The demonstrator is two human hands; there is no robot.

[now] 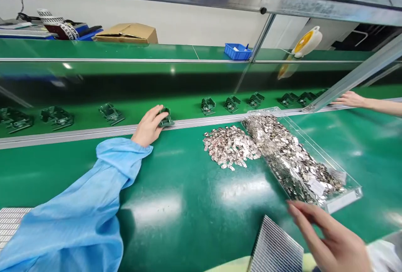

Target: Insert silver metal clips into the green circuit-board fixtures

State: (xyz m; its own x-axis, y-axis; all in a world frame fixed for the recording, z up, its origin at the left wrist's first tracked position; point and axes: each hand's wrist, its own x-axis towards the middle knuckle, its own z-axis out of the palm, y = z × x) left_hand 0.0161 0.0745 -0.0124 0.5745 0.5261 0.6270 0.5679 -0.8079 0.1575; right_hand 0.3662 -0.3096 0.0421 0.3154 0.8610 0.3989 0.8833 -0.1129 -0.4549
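Two bare hands work over a green conveyor worktop [185, 238], while a co-worker's hand [351, 99] reaches in at the far right, beyond a clear acrylic tray [351, 194]. The left hand [149, 126], with a pale blue sleeve [94, 205] gathered at the wrist, has its grip curled around a dark green moulded part [165, 118] at the edge of an aluminium rail [94, 132]. The right hand [329, 240] is spread, its grip holding nothing, just off the tray's near corner and above a ribbed grey stack [276, 247]. The tray lies at a slant, heaped with small silver metal pieces [292, 163], and a loose pile of similar pieces [230, 146] sits just beside it on the belt, probably placed there to be within easy reach between the hands. Beyond the rail, a row of green moulded parts [230, 104] stands spaced apart, seemingly so that each can be taken singly
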